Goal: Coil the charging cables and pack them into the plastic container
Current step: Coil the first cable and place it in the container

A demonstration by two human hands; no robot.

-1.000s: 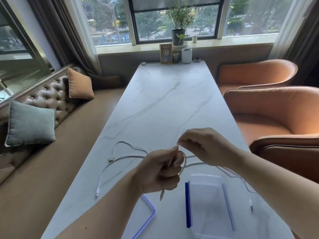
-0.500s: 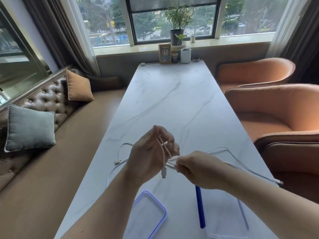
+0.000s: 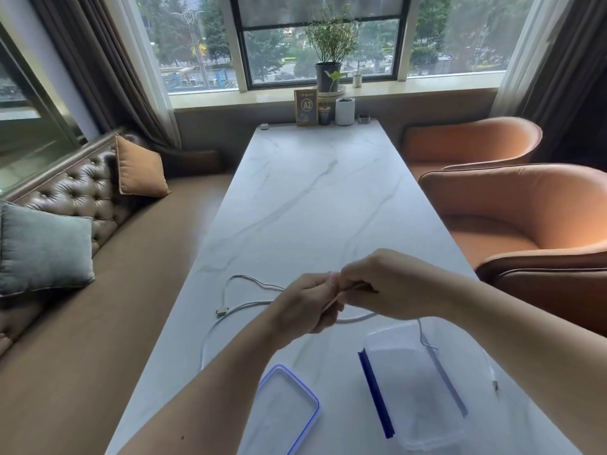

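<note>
Table with a white marble pattern, seen from its near end. The left hand and the right hand meet above the table's near half, fingertips touching. Both are clenched on one white charging cable: the left hand's fingers curl round it, and the right hand, at 3 o'clock of the left, pinches it. A slack arc of this cable hangs just below the hands. A thin strand drops from under the right wrist and crosses the far rim of the plastic container. The container stands open on the table at 5 o'clock of the hands, with a blue latch along its left side. Its lid, rimmed in blue, lies flat at 9 o'clock of the container and apart from it. More white cable lies looped on the table at 9 o'clock of the hands, with a plug resting on the loop. Two orange armchairs stand at 3 o'clock of the table and a tufted sofa at 9 o'clock.
</note>
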